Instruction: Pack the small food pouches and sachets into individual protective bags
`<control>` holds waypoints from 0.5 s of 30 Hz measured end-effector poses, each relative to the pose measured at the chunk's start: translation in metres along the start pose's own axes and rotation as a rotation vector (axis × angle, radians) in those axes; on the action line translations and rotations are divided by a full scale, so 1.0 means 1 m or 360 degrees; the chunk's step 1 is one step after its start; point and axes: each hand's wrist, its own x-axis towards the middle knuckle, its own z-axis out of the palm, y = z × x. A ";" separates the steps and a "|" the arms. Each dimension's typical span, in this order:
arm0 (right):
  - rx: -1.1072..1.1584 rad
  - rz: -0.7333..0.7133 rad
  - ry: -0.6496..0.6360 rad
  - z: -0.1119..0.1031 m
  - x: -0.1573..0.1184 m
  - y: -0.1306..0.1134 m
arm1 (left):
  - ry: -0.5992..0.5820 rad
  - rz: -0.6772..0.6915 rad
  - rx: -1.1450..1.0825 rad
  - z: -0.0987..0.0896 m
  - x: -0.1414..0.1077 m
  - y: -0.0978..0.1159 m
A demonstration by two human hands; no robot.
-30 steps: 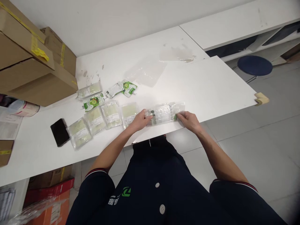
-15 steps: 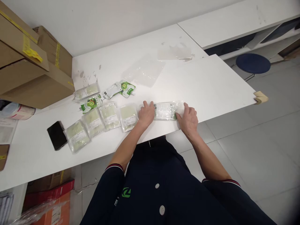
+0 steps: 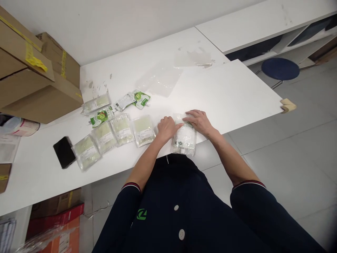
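In front of me a clear plastic bag (image 3: 185,137) with a white-and-green spout pouch inside lies lengthwise towards me, its near end at the table's front edge. My left hand (image 3: 166,129) is at the bag's left side, fingers curled and thumb stretched across its upper part. From the right, my right hand (image 3: 200,123) reaches over the bag's top end, with outstretched fingers resting on it. Left of my hands is a row of several flat clear packets with pale green contents and white labels, the nearest packet (image 3: 143,130) close beside my left hand.
Behind the row lie green spout pouches (image 3: 102,117), another bagged packet (image 3: 97,103) and clear empty bags (image 3: 159,79). A black phone (image 3: 64,152) is at the left, below cardboard boxes (image 3: 39,91). The table corner has a beige guard (image 3: 288,105); a blue stool (image 3: 280,69) stands beyond.
The bag with the pouch has turned from lying crosswise to lying lengthwise towards me. My right hand has moved from its right end to its top; my left thumb now lies over it.
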 end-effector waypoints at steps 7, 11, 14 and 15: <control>-0.0099 0.0804 0.0299 0.007 -0.001 -0.031 | 0.0039 -0.0097 -0.0460 0.007 0.014 -0.001; 0.0279 0.0941 0.0317 0.001 -0.002 -0.039 | 0.0102 -0.0144 -0.1023 0.014 0.011 -0.006; 0.0848 0.0936 0.0367 -0.006 -0.004 -0.041 | 0.0207 -0.0139 -0.1473 0.020 0.011 -0.012; 0.1066 0.0911 0.0373 -0.008 -0.004 -0.041 | 0.0252 -0.0103 -0.1582 0.023 0.012 -0.014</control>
